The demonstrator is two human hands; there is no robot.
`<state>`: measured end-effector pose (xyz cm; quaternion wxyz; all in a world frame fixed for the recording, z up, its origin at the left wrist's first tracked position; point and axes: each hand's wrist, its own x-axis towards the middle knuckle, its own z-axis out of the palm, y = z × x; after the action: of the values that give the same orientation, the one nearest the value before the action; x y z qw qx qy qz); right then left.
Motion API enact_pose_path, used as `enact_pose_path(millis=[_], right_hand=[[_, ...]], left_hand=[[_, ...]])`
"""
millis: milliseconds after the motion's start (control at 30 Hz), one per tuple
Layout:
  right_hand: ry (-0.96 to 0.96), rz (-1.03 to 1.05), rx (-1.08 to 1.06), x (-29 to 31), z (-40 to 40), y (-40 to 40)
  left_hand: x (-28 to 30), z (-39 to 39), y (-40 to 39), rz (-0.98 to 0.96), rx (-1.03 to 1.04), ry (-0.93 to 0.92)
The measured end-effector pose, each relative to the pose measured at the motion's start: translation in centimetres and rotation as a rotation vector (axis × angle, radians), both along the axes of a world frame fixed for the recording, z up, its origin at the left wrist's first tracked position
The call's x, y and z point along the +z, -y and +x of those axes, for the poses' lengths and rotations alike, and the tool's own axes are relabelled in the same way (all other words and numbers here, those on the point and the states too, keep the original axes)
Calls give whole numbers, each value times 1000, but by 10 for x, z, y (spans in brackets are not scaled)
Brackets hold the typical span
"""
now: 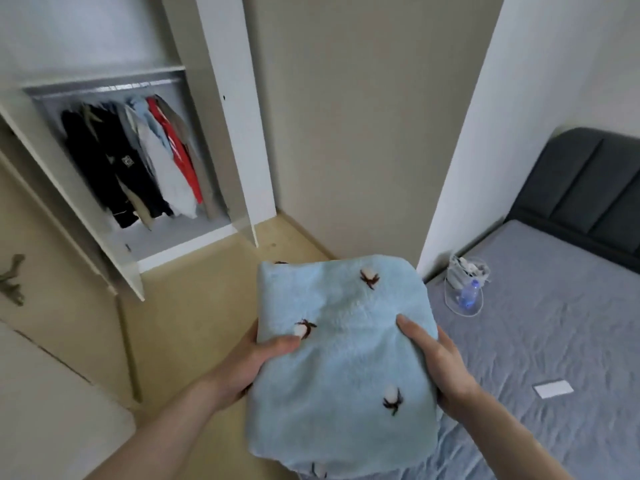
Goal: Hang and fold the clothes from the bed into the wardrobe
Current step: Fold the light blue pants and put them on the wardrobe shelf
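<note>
I hold a folded light blue fleece garment (341, 362) with small cotton-flower prints in front of me, above the floor beside the bed. My left hand (258, 358) grips its left edge, thumb on top and fingers underneath. My right hand (434, 358) grips its right edge the same way. The wardrobe (207, 98) stands open at the upper left, with several dark, white, pale blue and red clothes (138, 157) hanging from its rail. The bed (554, 323) with a grey sheet lies to the right.
An open wardrobe door (72, 209) juts out at the left. A beige wall column (363, 133) stands between wardrobe and bed. On the bed lie a water bottle (469, 294), a white cable bundle (464, 268) and a white card (553, 388). The dark headboard (588, 181) is at the far right.
</note>
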<state>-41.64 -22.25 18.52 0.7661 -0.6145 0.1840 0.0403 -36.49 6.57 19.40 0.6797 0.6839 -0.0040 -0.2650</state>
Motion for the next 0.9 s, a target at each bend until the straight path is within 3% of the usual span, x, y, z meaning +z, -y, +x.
enact_pose_path(millis=[433, 900], right_hand=[[71, -35, 152, 56, 182, -227], [157, -31, 226, 87, 422, -320]], left_hand=[[46, 139, -214, -100, 323, 116], [79, 356, -307, -118, 401, 180]])
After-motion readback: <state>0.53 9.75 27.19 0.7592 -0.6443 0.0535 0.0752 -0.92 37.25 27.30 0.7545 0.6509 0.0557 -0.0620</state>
